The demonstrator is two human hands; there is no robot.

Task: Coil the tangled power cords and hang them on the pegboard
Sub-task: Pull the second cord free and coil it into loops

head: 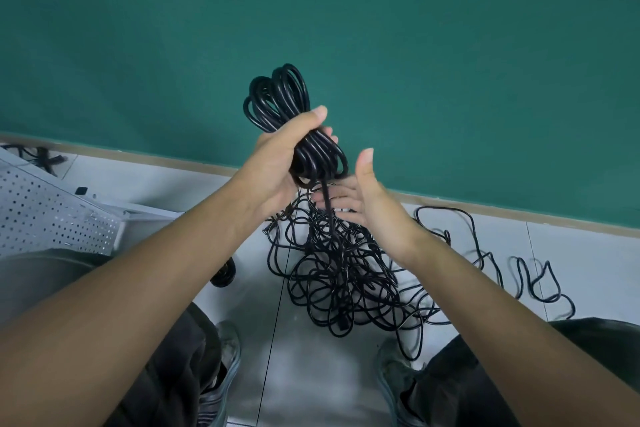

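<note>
At the bottom of the view, the person's dark trousers (pixel 166 374) and two worn shoes (pixel 225 357) stand on the pale tiled floor (pixel 304 374). Just ahead of the shoes, a tangled heap of black power cords (pixel 346 281) lies on the floor, with loose loops trailing off to the right toward the wall. A small dark round object (pixel 223 274) sits on the floor just left of the heap; what it is cannot be told.

Both bare forearms reach forward over the heap. The right hand (pixel 363 198) is held with its palm turned inward, thumb up and fingers (pixel 332 199) straight and relaxed, lying beside a single strand that drops from the bundle down into the heap. The left hand (pixel 280 159) grips a coiled bundle of cord (pixel 284 107), its fingers and thumb curled round the middle of the loops, so the coil sticks up above the fist and a shorter part shows below it. The bundle is held in the air, well above the floor.

To the left, a white perforated pegboard (pixel 52 215) leans at an angle, with another bit of black cord (pixel 41 156) behind it. Farthest off, a green wall (pixel 311 10) rises from a tan baseboard (pixel 138 152).
</note>
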